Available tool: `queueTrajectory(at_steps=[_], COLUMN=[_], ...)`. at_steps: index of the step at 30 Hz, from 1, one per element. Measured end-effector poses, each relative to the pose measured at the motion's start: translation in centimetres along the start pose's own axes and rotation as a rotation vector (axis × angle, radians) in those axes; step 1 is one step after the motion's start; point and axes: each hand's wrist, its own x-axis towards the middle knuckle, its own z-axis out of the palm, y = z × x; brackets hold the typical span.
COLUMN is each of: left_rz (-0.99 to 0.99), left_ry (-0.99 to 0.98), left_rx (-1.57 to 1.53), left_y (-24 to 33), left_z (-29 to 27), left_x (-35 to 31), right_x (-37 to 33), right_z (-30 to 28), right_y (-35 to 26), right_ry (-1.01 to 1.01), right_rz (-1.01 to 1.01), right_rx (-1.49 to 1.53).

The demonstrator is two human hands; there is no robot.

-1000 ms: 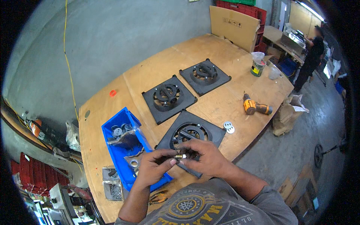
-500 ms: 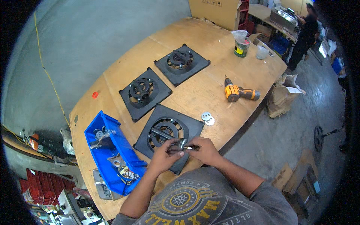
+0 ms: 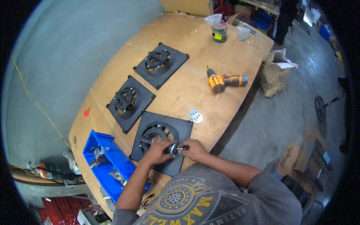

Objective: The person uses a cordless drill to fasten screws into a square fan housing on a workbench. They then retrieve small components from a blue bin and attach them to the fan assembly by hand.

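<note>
My left hand (image 3: 159, 153) is closed around a dark round part (image 3: 168, 150) with a pale metal ring or disc at its right end. Fingers of my right hand (image 3: 194, 150) pinch a small, thin piece with a yellowish tip (image 3: 179, 148) against that end; its kind is too small to make out. Both hands are over the nearest black square plate (image 3: 179, 126), which has a round slotted opening and a bar across it. Part of that opening is hidden by my left hand. Two slotted silver discs (image 3: 197, 119) lie beyond my right hand, one overlapping the other.
Two similar black plates, a middle one (image 3: 132, 119) and a far one (image 3: 176, 64), lie on the wooden table (image 3: 172, 101). A blue bin (image 3: 96, 165) with metal parts stands left. An orange-black cordless drill (image 3: 217, 83), a green tub (image 3: 219, 35) and a red cap (image 3: 86, 113) are also there.
The view has shifted, so the table items appear further left. My left hand has turned the round part so its ringed end faces my right fingers. Both hands keep their hold.
</note>
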Motion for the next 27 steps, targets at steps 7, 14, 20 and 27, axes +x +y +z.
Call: queueTrajectory(at_steps=[7,14,20,27], left_rz=[-0.007,-0.026,-0.074,-0.085], left_ry=[0.092,0.139,-0.004,-0.077], left_rx=[-0.028,-0.031,-0.066,-0.109], left_y=[-0.2,0.3,0.3,-0.5], left_z=[0.3,-0.2,-1.5,-1.9], left_x=[1.9,4.2,5.3,6.1], right_x=[1.9,3.6,3.2,2.5], right_z=[-0.2,-2.0,-1.5,-1.0], right_y=[1.0,1.4,0.5,0.2], right_ry=[0.091,0.144,0.130,0.185], right_rz=[0.047,0.054,-0.035,-0.121], right_rx=[0.026,0.117,0.047,-0.034])
